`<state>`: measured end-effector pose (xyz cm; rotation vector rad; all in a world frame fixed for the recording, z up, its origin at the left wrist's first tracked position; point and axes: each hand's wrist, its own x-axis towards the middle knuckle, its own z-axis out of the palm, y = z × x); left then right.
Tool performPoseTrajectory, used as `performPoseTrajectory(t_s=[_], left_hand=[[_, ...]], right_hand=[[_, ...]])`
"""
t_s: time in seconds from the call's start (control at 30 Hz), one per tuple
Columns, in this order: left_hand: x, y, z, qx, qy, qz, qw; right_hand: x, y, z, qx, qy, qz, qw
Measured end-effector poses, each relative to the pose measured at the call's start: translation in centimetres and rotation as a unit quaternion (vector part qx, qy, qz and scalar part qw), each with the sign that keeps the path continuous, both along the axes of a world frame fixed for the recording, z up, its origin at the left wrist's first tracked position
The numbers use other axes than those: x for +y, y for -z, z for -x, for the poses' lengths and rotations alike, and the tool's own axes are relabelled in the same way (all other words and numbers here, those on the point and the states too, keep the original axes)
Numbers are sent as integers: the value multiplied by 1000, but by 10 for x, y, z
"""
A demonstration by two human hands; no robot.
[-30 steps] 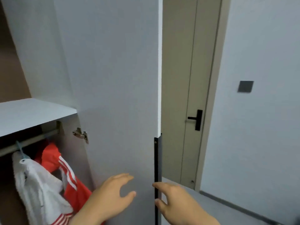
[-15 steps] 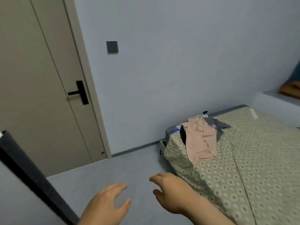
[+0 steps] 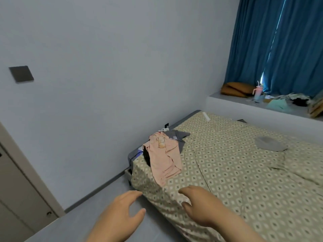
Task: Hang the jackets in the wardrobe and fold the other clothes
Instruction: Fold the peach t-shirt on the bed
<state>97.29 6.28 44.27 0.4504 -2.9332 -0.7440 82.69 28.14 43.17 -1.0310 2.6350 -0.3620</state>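
A small heap of clothes lies on the near left corner of the bed (image 3: 244, 172): a pink garment (image 3: 165, 158) with a cartoon print on top, a grey garment (image 3: 176, 135) and something dark under it. A folded grey piece (image 3: 269, 143) lies further right on the patterned sheet. My left hand (image 3: 122, 212) hovers over the floor beside the bed corner, fingers relaxed and holding nothing. My right hand (image 3: 201, 205) hovers over the bed's near edge, loosely spread and holding nothing. The wardrobe is out of view.
A grey floor (image 3: 87, 215) runs between the bed and the beige door (image 3: 15, 198) at lower left. A window ledge (image 3: 244, 105) at the back right holds a brown cushion, a pink bottle and loose items under blue curtains (image 3: 279, 46). A dark wall switch (image 3: 21, 73) sits left.
My view has swung right, from the wardrobe door past the room door to the bed. Both hands left the wardrobe door and now hover near the bed corner, holding nothing.
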Motion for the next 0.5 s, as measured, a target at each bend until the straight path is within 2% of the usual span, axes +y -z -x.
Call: performPoseTrajectory(t_s=[0.1, 0.3, 0.5], left_hand=[[21, -3, 43, -3, 23, 7, 1000], [54, 3, 118, -25, 8, 8, 1000], [88, 19, 192, -58, 58, -6, 997]], right_hand=[[25, 2, 36, -10, 7, 11, 1000], [74, 1, 105, -18, 10, 19, 1000], [113, 17, 164, -48, 59, 47, 996]])
